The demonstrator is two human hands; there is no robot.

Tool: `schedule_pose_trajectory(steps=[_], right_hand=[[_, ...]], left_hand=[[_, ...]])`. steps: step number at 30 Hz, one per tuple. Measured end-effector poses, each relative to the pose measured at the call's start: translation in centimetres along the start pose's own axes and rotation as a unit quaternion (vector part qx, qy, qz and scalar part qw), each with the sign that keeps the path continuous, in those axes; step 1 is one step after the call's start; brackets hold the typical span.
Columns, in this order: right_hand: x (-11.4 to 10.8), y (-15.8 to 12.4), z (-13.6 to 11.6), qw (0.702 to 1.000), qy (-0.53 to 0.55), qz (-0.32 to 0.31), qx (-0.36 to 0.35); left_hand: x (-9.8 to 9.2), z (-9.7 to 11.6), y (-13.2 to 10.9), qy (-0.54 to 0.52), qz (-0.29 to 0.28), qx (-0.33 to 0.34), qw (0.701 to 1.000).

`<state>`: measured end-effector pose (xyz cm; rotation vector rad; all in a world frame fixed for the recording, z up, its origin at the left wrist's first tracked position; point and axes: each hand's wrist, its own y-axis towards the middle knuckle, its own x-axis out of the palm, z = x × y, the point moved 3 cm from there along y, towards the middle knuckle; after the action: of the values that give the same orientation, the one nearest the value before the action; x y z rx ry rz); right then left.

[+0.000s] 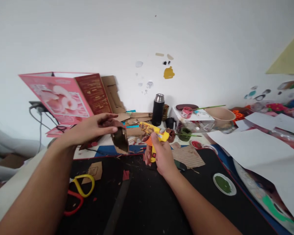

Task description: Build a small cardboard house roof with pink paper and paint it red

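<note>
My right hand (161,155) is wrapped round the handle of a yellow hot glue gun (150,129), its nozzle pointing up and to the left. In my left hand (98,129) is a dark green-brown painted cardboard piece (120,140), curved and hollow-looking, with a rough pale edge. The fingers pinch it at its upper left. A gap separates the nozzle from the cardboard piece. Both are held above the far edge of the black mat (147,202). Part of the left fingers is hidden behind the piece.
Scissors with red and yellow handles (84,186) lie at the left of the mat. A lid of green paint (224,184) sits at the right. Behind stand a black flask (158,111), paint jars (185,134), a white box (193,120) and a pink carton (61,98).
</note>
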<state>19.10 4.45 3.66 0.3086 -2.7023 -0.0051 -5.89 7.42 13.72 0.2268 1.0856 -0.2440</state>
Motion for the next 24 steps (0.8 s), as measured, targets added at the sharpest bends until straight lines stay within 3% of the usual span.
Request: schedule_pose_trajectory(steps=[3, 7, 12, 24], right_hand=[[0.7, -0.7, 0.0, 0.999, -0.048, -0.024, -0.008], [0.7, -1.4, 0.7, 0.988, -0.145, -0.042, -0.019], [0.0, -1.7, 1.6, 0.945, -0.314, -0.067, -0.062], [1.1, -1.8, 0.3, 0.836, -0.518, -0.076, -0.163]], left_hand=[[0.3, -0.9, 0.7, -0.077, 0.024, -0.078, 0.994], [0.1, -1.0, 0.4, -0.056, 0.061, -0.08, 0.993], [-0.4, 0.1, -0.3, -0.01, 0.049, -0.107, 0.993], [-0.8, 1.1, -0.7, 0.096, 0.035, -0.061, 0.993]])
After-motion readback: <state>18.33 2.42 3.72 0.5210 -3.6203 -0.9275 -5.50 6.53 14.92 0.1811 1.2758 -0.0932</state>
